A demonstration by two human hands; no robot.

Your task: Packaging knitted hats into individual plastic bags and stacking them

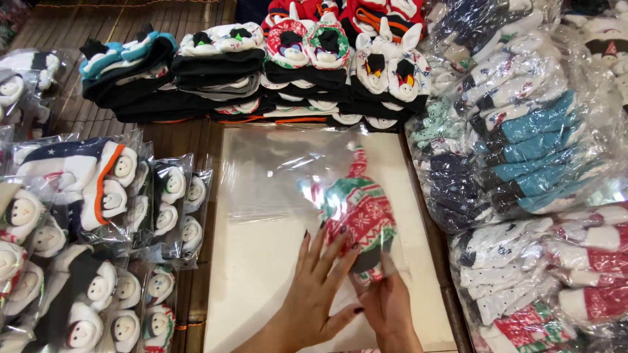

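A red, green and white patterned knitted sock item (358, 216) lies partly inside a clear plastic bag (281, 173) on a pale board (255, 261). My left hand (317, 287) rests flat on the bag's near end, fingers spread, just left of the knit. My right hand (387, 304) grips the item's lower end through or at the bag's mouth; its fingers are partly hidden under the plastic.
Stacks of unbagged animal-face socks (261, 72) line the far edge. Bagged penguin socks (98, 196) lie at the left. Piles of bagged socks in blue, white and red (530, 163) crowd the right. A slatted wooden table (190, 144) lies underneath.
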